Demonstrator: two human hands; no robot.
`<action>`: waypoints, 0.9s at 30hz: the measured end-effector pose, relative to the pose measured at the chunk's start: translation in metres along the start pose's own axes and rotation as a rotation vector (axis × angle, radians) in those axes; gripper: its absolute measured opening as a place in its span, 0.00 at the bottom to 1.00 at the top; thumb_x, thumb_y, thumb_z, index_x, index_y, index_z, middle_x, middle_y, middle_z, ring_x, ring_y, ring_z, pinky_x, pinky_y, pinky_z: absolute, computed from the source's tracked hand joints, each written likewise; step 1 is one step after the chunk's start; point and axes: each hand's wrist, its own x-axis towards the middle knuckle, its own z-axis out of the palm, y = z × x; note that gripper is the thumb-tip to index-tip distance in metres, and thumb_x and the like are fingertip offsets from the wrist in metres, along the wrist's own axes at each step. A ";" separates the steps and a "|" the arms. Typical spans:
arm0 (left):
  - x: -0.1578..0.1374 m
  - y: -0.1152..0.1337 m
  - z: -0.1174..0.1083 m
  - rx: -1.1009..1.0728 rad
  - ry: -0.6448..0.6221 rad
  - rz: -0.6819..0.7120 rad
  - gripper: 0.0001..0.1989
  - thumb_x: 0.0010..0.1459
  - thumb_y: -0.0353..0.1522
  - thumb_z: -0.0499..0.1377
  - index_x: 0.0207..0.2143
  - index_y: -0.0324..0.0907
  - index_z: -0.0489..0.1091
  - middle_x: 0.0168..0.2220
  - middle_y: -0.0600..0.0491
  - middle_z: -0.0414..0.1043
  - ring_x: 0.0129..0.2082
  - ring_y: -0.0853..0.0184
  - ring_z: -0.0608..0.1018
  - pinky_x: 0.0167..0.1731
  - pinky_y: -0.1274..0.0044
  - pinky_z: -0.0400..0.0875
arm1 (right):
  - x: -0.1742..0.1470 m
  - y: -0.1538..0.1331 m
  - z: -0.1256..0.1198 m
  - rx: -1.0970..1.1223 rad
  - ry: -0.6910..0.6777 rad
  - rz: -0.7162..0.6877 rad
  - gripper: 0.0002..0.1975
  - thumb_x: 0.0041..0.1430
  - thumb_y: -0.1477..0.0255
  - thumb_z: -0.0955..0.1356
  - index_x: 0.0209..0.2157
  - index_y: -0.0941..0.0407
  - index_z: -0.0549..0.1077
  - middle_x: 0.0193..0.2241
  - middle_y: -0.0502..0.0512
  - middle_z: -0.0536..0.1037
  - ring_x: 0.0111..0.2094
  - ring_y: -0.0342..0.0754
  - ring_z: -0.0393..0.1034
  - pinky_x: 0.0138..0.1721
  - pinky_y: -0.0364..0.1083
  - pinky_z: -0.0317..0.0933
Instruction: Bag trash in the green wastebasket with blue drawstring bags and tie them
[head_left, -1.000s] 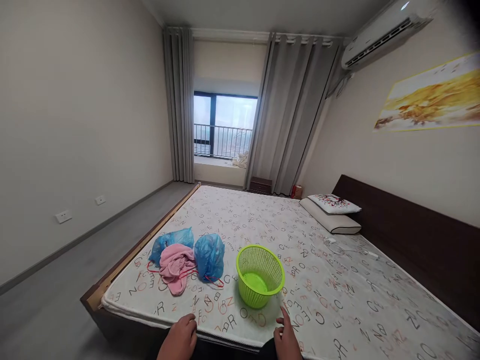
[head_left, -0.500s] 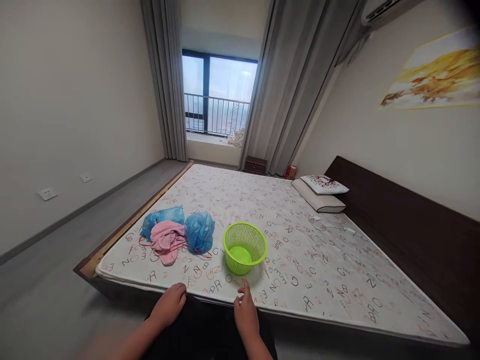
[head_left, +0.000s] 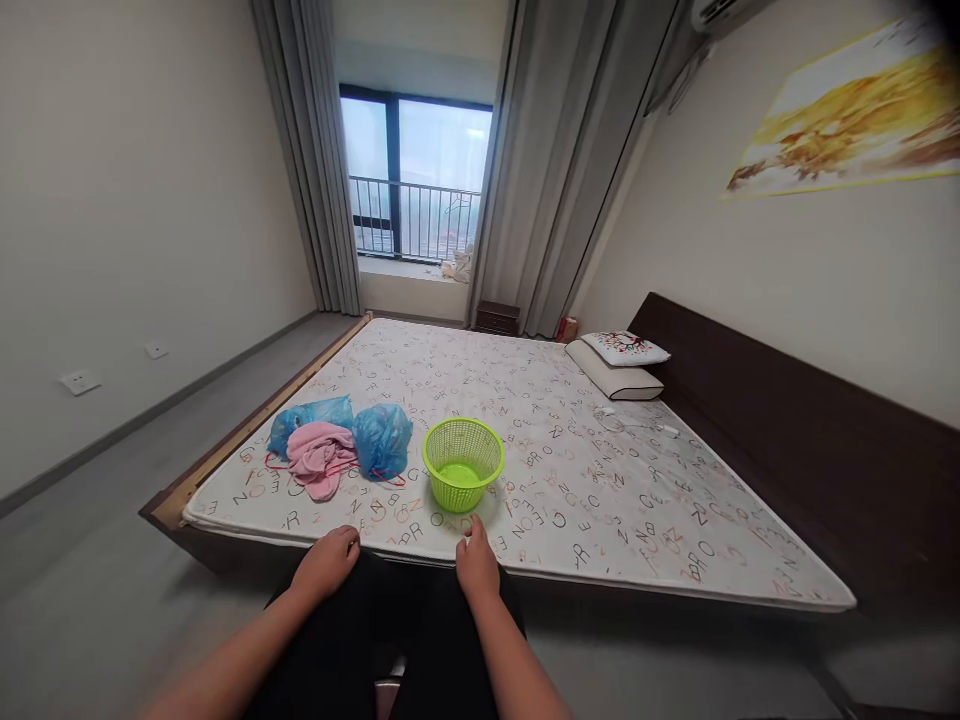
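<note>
Green plastic stands out on the bed: a round, perforated basket (head_left: 463, 496) sits upright on the letter-printed mattress (head_left: 622, 480), toward its near edge. On the basket's near side is the right hand (head_left: 477, 566), its grip released, fingers loosely bent, one pointing toward the basket. The left hand (head_left: 328, 560) lies back-up by the near edge of the mattress — its fingertips curl out of sight, so I cannot tell whether that grip is clenched. Left of the basket sits a blue bag (head_left: 382, 440); farther left, a pink cloth (head_left: 321, 460) lies against a second blue bag (head_left: 300, 414) behind it. Far right, a patterned cushion (head_left: 626, 348) rests on a beige pillow (head_left: 611, 378) near the dark headboard (head_left: 750, 410).
</note>
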 end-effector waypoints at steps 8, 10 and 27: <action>-0.003 -0.025 -0.006 0.014 -0.012 -0.043 0.14 0.67 0.29 0.49 0.37 0.40 0.74 0.45 0.42 0.78 0.47 0.57 0.78 0.50 0.69 0.64 | 0.002 0.032 -0.014 -0.003 0.067 0.067 0.30 0.67 0.75 0.56 0.69 0.61 0.61 0.58 0.65 0.76 0.55 0.55 0.75 0.52 0.48 0.64; -0.006 -0.032 -0.007 -0.001 -0.004 -0.065 0.14 0.68 0.30 0.48 0.37 0.40 0.74 0.45 0.42 0.78 0.48 0.57 0.78 0.50 0.69 0.64 | 0.003 0.038 -0.017 0.005 0.084 0.090 0.29 0.67 0.75 0.56 0.67 0.62 0.62 0.57 0.65 0.77 0.54 0.55 0.76 0.51 0.48 0.64; -0.009 -0.052 -0.005 0.019 0.031 -0.113 0.14 0.68 0.30 0.48 0.33 0.41 0.70 0.41 0.42 0.77 0.45 0.56 0.78 0.46 0.69 0.64 | 0.013 0.049 -0.018 -0.154 0.040 0.014 0.28 0.69 0.76 0.56 0.68 0.59 0.63 0.63 0.64 0.73 0.56 0.53 0.75 0.52 0.47 0.63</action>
